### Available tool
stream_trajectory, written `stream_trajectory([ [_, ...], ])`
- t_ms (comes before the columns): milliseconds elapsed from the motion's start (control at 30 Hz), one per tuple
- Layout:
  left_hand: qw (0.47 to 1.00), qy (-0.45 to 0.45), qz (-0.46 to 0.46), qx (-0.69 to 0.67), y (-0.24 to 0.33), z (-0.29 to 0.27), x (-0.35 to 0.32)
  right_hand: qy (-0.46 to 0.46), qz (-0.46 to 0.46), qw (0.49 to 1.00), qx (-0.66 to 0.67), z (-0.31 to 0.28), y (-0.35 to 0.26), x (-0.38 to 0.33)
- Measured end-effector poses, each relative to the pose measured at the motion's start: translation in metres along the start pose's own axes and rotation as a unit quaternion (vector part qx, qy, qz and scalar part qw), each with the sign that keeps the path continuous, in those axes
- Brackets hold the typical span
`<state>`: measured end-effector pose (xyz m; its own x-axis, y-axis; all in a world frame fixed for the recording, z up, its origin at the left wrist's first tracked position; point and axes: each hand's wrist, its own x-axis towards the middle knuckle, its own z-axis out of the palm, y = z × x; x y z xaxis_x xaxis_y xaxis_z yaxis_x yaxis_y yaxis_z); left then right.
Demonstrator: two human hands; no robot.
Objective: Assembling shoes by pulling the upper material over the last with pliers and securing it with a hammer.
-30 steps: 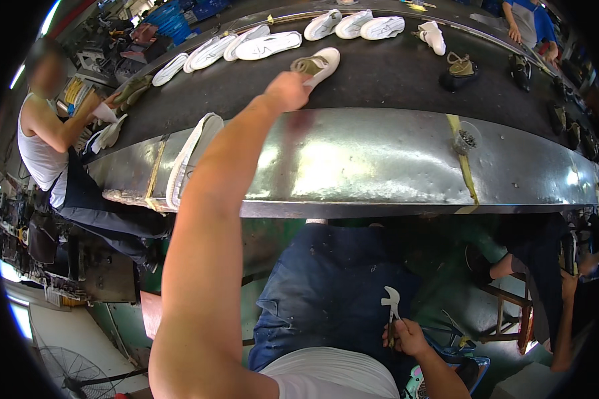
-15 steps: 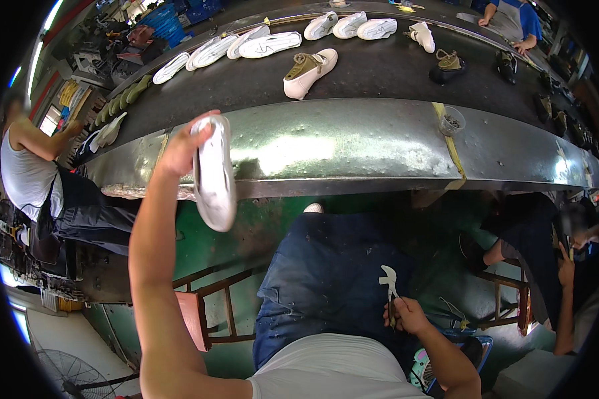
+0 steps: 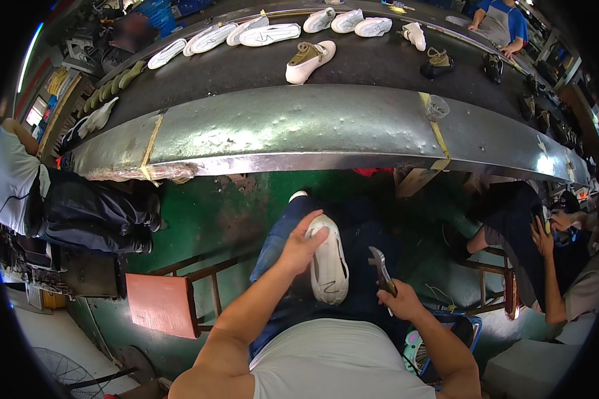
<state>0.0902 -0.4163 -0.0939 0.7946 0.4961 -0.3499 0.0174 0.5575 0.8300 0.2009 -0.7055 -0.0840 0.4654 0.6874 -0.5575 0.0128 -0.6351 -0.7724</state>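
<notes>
My left hand (image 3: 301, 245) grips a white shoe (image 3: 328, 261) by its upper end and holds it sole-up over my lap. My right hand (image 3: 399, 302) is closed around the handle of a metal hand tool (image 3: 381, 267) whose jaws point up, just right of the shoe and apart from it. I sit in blue jeans below a long metal-edged conveyor (image 3: 299, 130). A tan-and-white shoe (image 3: 309, 61) lies on the dark belt straight ahead.
Several white shoes (image 3: 269, 33) line the far side of the belt, darker shoes (image 3: 438, 63) at the right. One seated person (image 3: 20, 179) is at my left, another (image 3: 552, 266) at my right. An orange-topped stool (image 3: 163, 302) stands at my left on the green floor.
My left arm came back from the conveyor, carrying the white shoe down from the belt's edge to my lap. My right hand kept the tool low, near my knee.
</notes>
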Motion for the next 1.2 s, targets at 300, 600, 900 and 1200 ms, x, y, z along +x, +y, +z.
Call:
stream_trajectory([
  [300, 0.897, 0.066, 0.316, 0.301, 0.241, -0.013, 0.002, -0.016, 0.043, 0.999, 0.026, 0.001, 0.025, 0.006],
  [600, 0.535, 0.124, 0.093, 0.83, 0.354, -0.148, 0.202, -0.077, 0.053, 0.991, 0.091, 0.0, 0.034, 0.037],
  [900, 0.68, 0.166, 0.158, 0.697, 0.274, 0.025, 0.343, -0.063, 0.094, 0.975, 0.189, -0.005, 0.044, 0.047],
  [1200, 0.965, 0.035, 0.155, 0.209, 0.27, 0.026, 0.312, -0.055, 0.086, 0.962, 0.252, -0.008, 0.038, 0.043],
])
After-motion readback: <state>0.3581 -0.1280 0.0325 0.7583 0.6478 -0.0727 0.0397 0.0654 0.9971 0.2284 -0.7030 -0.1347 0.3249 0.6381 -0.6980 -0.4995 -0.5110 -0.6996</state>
